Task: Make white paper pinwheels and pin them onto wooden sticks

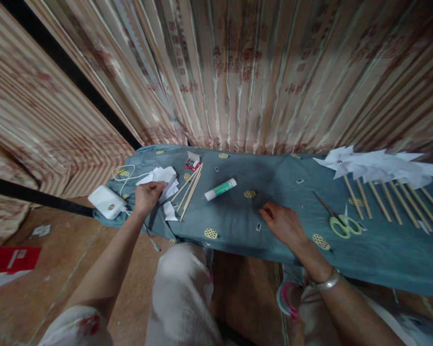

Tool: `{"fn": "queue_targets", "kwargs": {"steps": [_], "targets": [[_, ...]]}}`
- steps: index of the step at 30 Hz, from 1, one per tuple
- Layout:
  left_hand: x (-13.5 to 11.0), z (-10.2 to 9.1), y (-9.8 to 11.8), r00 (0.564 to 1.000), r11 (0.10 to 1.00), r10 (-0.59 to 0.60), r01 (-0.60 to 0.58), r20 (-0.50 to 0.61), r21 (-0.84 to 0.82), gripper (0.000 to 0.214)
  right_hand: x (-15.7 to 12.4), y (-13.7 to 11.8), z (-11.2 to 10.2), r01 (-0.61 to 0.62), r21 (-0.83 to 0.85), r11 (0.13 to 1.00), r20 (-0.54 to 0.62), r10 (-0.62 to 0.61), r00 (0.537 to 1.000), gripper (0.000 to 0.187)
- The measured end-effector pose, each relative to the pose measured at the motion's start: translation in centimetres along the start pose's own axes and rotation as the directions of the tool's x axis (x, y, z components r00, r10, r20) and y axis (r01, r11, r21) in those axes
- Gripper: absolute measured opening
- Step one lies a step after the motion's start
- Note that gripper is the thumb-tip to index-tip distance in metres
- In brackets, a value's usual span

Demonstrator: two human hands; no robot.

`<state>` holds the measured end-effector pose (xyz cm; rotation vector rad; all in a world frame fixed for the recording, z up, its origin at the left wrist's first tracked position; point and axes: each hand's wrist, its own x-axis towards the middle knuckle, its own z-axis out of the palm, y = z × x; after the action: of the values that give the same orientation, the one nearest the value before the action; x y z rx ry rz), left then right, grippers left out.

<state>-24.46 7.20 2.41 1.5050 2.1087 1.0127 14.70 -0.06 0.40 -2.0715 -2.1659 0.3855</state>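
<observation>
My left hand (pixel 147 196) reaches to the left end of the blue cloth (pixel 238 216) and rests on a small stack of white paper squares (pixel 163 177), fingers curled over the top sheet. My right hand (pixel 283 223) lies on the cloth near the front edge, fingers bent down and touching the fabric, with nothing seen in it. A few wooden sticks (pixel 189 190) lie just right of the paper stack. A white and green glue stick (pixel 220 189) lies between my hands.
Green-handled scissors (pixel 341 223) lie right of my right hand. Several white paper pinwheels on sticks (pixel 378 170) fill the far right. A small box of pins (pixel 192 163), a white charger with cable (pixel 106 202) and a striped curtain (pixel 238 72) are behind.
</observation>
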Motion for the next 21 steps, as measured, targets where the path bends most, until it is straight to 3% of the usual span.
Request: {"fn": "queue_targets", "kwargs": {"steps": [21], "targets": [[0.58, 0.61, -0.77, 0.999, 1.0, -0.02, 0.02, -0.026, 0.006, 0.012, -0.04, 0.15, 0.32, 0.01, 0.006, 1.0, -0.037, -0.01, 0.999, 0.02]]}}
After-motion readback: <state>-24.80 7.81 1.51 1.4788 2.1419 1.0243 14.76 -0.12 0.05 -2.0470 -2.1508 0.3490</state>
